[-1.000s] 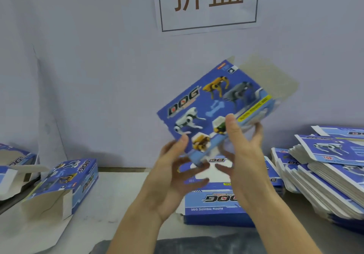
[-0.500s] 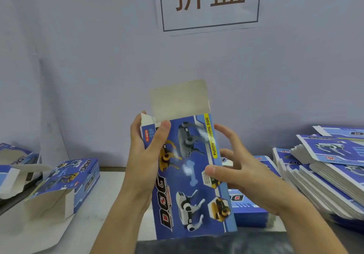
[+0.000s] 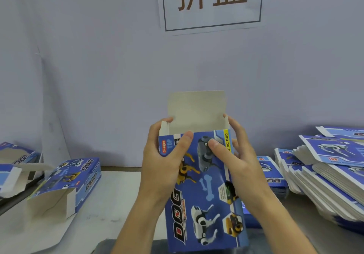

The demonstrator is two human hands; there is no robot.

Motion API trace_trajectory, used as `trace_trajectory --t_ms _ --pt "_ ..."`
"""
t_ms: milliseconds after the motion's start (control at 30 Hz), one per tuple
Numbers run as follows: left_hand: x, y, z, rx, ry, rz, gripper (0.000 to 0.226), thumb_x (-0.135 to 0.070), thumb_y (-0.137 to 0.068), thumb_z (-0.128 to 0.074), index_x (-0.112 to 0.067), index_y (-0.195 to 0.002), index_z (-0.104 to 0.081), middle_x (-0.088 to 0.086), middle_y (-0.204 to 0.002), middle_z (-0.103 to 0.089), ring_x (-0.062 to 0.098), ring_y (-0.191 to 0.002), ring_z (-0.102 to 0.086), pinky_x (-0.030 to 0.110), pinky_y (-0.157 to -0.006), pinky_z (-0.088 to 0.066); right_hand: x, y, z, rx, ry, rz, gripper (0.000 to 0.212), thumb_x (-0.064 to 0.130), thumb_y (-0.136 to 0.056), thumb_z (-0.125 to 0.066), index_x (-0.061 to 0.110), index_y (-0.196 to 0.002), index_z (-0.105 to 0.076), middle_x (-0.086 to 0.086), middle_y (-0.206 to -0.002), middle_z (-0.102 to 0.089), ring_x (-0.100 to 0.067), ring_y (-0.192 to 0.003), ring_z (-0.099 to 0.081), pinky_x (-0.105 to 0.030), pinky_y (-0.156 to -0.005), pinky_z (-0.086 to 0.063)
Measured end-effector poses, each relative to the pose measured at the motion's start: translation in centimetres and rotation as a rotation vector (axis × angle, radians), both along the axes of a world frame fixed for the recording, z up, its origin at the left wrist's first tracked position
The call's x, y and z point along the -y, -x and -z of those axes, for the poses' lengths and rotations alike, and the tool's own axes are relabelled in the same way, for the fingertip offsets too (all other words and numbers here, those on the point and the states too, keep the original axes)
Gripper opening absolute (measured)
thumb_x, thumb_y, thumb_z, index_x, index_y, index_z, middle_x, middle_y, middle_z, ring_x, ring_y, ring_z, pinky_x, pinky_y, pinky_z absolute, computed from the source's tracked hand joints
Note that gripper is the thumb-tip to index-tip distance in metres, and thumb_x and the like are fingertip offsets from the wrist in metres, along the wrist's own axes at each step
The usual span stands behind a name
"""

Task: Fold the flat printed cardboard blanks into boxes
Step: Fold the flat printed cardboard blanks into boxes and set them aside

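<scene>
A pale bench (image 3: 122, 194) meets a grey wall (image 3: 98, 66). Left hand (image 3: 163, 167) and right hand (image 3: 234, 161) grip an upright box (image 3: 204, 204), its top flap (image 3: 197, 110) raised; blanks (image 3: 325, 175) crowd the right edge.

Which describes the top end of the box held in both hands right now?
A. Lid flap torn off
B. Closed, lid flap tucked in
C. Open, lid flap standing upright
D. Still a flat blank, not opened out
C: the held box is opened out, gripped by the left hand and right hand, and its plain grey lid flap stands straight up above the open mouth.
</scene>
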State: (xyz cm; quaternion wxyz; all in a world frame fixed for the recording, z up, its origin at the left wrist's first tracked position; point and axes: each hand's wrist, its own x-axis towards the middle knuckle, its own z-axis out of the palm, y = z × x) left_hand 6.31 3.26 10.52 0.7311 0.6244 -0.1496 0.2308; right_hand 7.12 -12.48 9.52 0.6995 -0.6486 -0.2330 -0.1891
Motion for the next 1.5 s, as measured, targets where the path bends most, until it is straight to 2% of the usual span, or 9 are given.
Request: trace_trajectory --t_ms 267,467,667,767,1000,1167,1267,1367,1500 --pt "-2.1 -0.2 -0.3 -0.102 0.065 0.187 0.051 -0.047 -0.08 -0.068 -0.032 -0.127 -0.058 0.001 -0.107 -0.077 0.024 -0.095 -0.076 0.03 -0.067 -0.06 0.2 0.2 0.2 -0.016 0.022 -0.146 0.068 0.053 -0.07 -0.07 0.056 -0.132 -0.043 -0.003 -0.125 -0.066 -0.024 -0.108 -0.07 -0.046 -0.089 -0.058" --pt "-1.6 -0.6 0.0 -0.087 0.019 0.073 0.052 -0.055 -0.07 -0.073 -0.033 -0.116 -0.066 0.001 -0.106 -0.076 0.022 -0.093 -0.075 0.033 -0.073 -0.062 0.3 0.1 0.5 0.025 0.005 -0.199 0.066 0.044 -0.077 -0.066 0.036 -0.14 -0.047 0.001 -0.121 -0.07 -0.022 -0.113 -0.067 -0.03 -0.085 -0.058" --pt "-1.3 -0.2 0.1 -0.108 -0.061 0.051 0.045 -0.059 -0.083 -0.065 -0.015 -0.083 -0.073 0.019 -0.092 -0.075 0.037 -0.083 -0.073 0.051 -0.082 -0.056 0.6 0.2 0.5 -0.069 0.061 -0.183 0.031 0.036 -0.087 -0.059 0.026 -0.117 -0.059 -0.012 -0.107 -0.072 -0.033 -0.099 -0.071 -0.054 -0.085 -0.058" --pt "-1.1 0.0 0.4 -0.131 -0.06 0.046 0.052 -0.057 -0.092 -0.046 -0.017 -0.073 -0.072 0.027 -0.108 -0.067 0.043 -0.101 -0.065 0.056 -0.096 -0.049 0.5 0.4 0.4 -0.11 0.052 -0.153 0.038 0.055 -0.092 -0.051 0.02 -0.102 -0.06 -0.013 -0.094 -0.073 -0.028 -0.087 -0.073 -0.042 -0.075 -0.06" --pt "-0.5 0.6 -0.1 -0.128 -0.116 0.119 0.021 -0.028 -0.081 -0.044 -0.019 -0.078 -0.062 0.006 -0.055 -0.048 0.03 -0.055 -0.058 0.033 -0.052 -0.048 0.1 -0.1 -0.1 -0.194 0.041 -0.006 0.033 0.041 -0.073 -0.047 0.011 -0.077 -0.059 -0.01 -0.068 -0.061 -0.016 -0.061 -0.061 -0.024 -0.052 -0.048" --pt "-0.5 0.1 0.5 -0.202 0.093 0.12 0.031 -0.018 -0.08 -0.049 -0.036 -0.105 -0.048 0.004 -0.063 -0.052 0.018 -0.049 -0.057 0.026 -0.044 -0.045 -0.3 0.3 -0.1 -0.234 -0.075 -0.004 0.027 0.037 -0.073 -0.047 0.035 -0.099 -0.055 -0.019 -0.081 -0.051 -0.038 -0.073 -0.049 -0.047 -0.069 -0.04" --pt "-0.2 0.0 0.5 -0.176 0.106 0.111 0.039 -0.012 -0.097 -0.043 -0.042 -0.121 -0.049 0.01 -0.077 -0.067 0.023 -0.062 -0.069 0.031 -0.051 -0.054 -0.4 0.0 -0.8 -0.247 -0.057 0.002 0.031 0.036 -0.079 -0.047 0.049 -0.104 -0.059 -0.014 -0.077 -0.067 -0.036 -0.078 -0.069 -0.034 -0.067 -0.055" --pt "0.1 0.0 0.5 -0.081 0.12 0.092 0.021 -0.019 -0.097 -0.046 -0.013 -0.111 -0.061 0.016 -0.096 -0.073 0.032 -0.075 -0.072 0.036 -0.059 -0.056 0.3 -0.6 -0.4 -0.228 -0.007 -0.009 0.023 0.018 -0.1 -0.043 0.026 -0.087 -0.06 0.011 -0.051 -0.063 -0.003 -0.049 -0.064 -0.014 -0.047 -0.049" --pt "0.3 -0.3 0.8 -0.061 0.23 -0.07 0.05 -0.045 -0.102 -0.042 -0.006 -0.078 -0.062 0.013 -0.092 -0.073 0.028 -0.073 -0.07 0.031 -0.054 -0.055 -0.5 -0.2 0.0 -0.163 -0.122 0.097 0.035 0.038 -0.1 -0.039 0.018 -0.083 -0.062 -0.008 -0.081 -0.072 -0.027 -0.078 -0.071 -0.044 -0.073 -0.055"
